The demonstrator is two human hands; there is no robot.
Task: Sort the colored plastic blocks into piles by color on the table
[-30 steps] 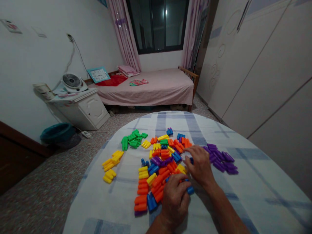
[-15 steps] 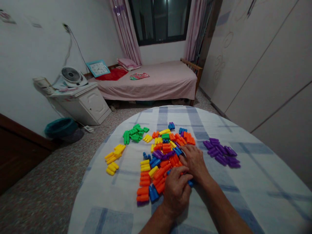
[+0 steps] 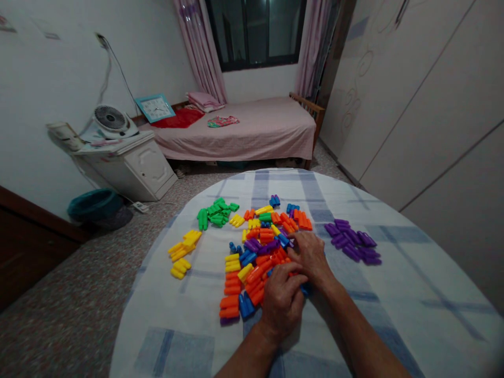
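Note:
A mixed pile of small plastic toy pieces in orange, blue, yellow and purple [image 3: 258,281] lies on the table in front of me. My left hand [image 3: 281,299] rests at its near right side, fingers curled; whatever they hold is hidden under them. Just beyond it, my right hand [image 3: 309,254] lies over the pile's right edge. Its fingers are bent and somewhat apart, the tips beside a blue piece [image 3: 282,240] and purple ones. Part of the pile is covered by both hands.
Green pieces [image 3: 216,212] form a group at the far left, yellow pieces [image 3: 185,247] at the left and purple pieces [image 3: 350,241] at the right. A checked cloth covers the round table [image 3: 177,315]. Beyond stand a bed [image 3: 244,131], a white cabinet [image 3: 137,163] and a bin [image 3: 94,207].
The view has shifted slightly. Both hands stay over the same part of the pile, with only small finger movement. The sorted colour groups look the same.

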